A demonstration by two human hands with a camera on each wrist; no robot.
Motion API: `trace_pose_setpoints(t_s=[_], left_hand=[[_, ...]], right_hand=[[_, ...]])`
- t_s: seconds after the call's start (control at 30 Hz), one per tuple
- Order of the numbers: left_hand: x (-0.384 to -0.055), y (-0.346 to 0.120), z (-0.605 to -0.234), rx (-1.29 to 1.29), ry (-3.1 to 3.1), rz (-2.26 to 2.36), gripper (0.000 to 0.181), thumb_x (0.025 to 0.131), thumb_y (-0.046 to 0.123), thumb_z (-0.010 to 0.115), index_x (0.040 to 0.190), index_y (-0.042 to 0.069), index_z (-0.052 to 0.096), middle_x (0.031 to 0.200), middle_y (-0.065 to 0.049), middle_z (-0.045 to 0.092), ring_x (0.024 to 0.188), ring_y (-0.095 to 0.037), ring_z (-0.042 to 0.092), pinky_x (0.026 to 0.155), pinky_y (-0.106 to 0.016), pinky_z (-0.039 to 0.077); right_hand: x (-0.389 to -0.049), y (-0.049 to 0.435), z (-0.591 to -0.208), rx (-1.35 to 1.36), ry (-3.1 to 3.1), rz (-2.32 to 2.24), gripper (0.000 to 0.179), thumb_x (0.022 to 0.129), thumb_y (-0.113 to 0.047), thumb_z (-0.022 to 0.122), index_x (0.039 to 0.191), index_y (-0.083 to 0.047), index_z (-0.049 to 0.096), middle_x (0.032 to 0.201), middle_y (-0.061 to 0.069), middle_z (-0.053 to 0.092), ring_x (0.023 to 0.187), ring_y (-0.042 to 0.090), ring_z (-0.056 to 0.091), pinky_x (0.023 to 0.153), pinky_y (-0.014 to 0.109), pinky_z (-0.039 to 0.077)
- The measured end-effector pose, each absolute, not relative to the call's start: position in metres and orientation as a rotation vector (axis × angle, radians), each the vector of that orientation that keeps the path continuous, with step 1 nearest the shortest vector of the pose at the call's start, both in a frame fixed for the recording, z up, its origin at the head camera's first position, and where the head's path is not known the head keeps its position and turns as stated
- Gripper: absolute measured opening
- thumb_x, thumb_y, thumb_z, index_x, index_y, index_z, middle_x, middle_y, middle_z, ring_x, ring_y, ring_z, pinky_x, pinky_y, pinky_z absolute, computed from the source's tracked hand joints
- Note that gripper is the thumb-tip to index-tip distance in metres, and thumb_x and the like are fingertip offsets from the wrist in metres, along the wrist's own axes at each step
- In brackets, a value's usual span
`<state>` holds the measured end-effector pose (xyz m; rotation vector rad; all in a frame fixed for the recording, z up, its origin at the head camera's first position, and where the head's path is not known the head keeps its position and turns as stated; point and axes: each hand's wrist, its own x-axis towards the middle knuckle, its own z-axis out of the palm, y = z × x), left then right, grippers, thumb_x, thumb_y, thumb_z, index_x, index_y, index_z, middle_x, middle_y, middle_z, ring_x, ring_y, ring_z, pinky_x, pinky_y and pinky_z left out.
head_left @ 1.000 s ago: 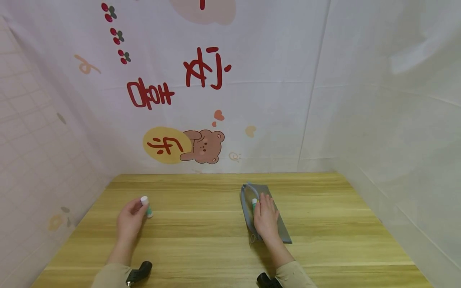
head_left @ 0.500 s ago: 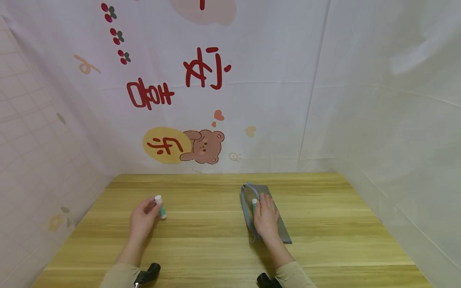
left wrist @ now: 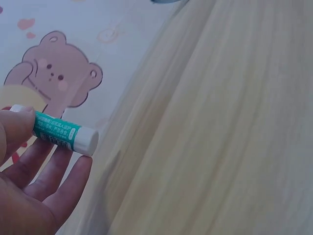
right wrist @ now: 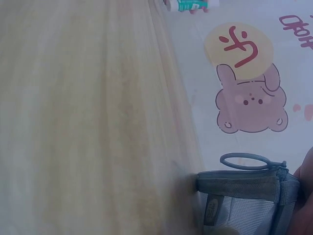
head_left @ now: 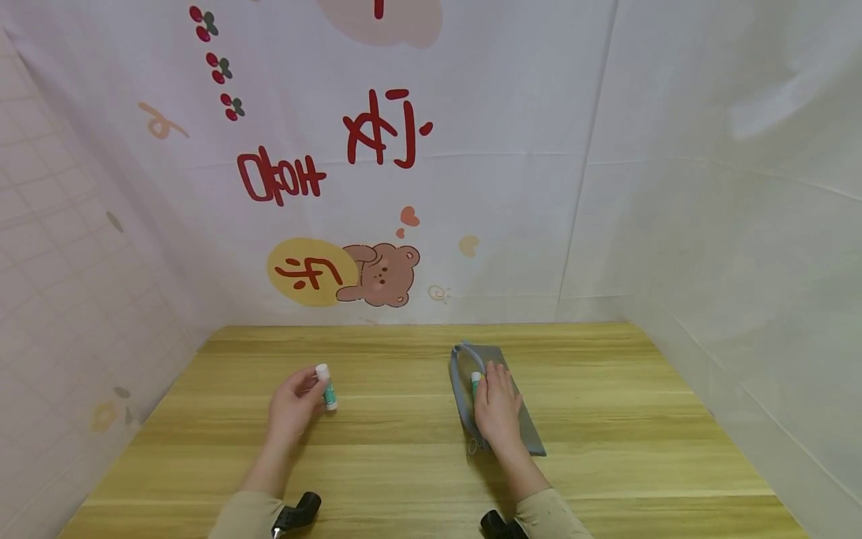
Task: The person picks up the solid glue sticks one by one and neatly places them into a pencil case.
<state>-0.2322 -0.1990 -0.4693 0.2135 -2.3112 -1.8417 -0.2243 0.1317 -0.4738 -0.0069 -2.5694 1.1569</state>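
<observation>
My left hand [head_left: 292, 408] pinches a glue stick [head_left: 327, 389] between thumb and fingers above the table's left half. It has white ends and a green printed label, clear in the left wrist view. My right hand [head_left: 498, 408] lies with straight fingers on a grey-blue mesh pouch [head_left: 532, 434]. The pouch's rim gapes to the left, and a loop [right wrist: 244, 161] shows at its edge in the right wrist view. A second white-and-green glue stick [head_left: 476, 378] shows at the pouch's opening beside my right thumb; its lower part is hidden.
The wooden table [head_left: 397, 449] reaches back to a white cloth [head_left: 512, 187] with a printed bear [head_left: 384, 275] and red characters. Cloth also hangs along the left and right sides. A black wrist mount [head_left: 296, 513] sits at my left sleeve.
My left hand has moved steadily right with the glue stick, toward the pouch. My right hand and the pouch have stayed where they were.
</observation>
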Motion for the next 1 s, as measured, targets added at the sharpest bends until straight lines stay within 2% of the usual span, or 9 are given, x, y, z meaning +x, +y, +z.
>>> trace_pose_setpoints(t_s=[0.63, 1.0], left_hand=[[-0.241, -0.139, -0.472, 0.12, -2.282, -1.93, 0.037, 0.094, 0.008, 0.068, 0.129, -0.004, 0.061, 0.112, -0.02, 0.064, 0.089, -0.024, 0.066, 0.066, -0.033, 0.061], [-0.247, -0.105, -0.469, 0.079, -2.192, -2.076, 0.041, 0.094, 0.008, 0.068, 0.131, -0.006, 0.058, 0.111, -0.02, 0.063, 0.089, -0.025, 0.065, 0.073, -0.045, 0.06]], right_hand=[[-0.224, 0.132, -0.476, -0.004, -2.554, 1.2, 0.044, 0.105, -0.011, 0.038, 0.143, 0.013, 0.04, 0.148, 0.037, 0.032, 0.14, 0.054, 0.021, 0.103, 0.081, 0.009], [-0.225, 0.131, -0.478, -0.01, -2.556, 1.193, 0.045, 0.105, -0.012, 0.038, 0.143, 0.013, 0.04, 0.149, 0.036, 0.032, 0.14, 0.053, 0.021, 0.104, 0.08, 0.008]])
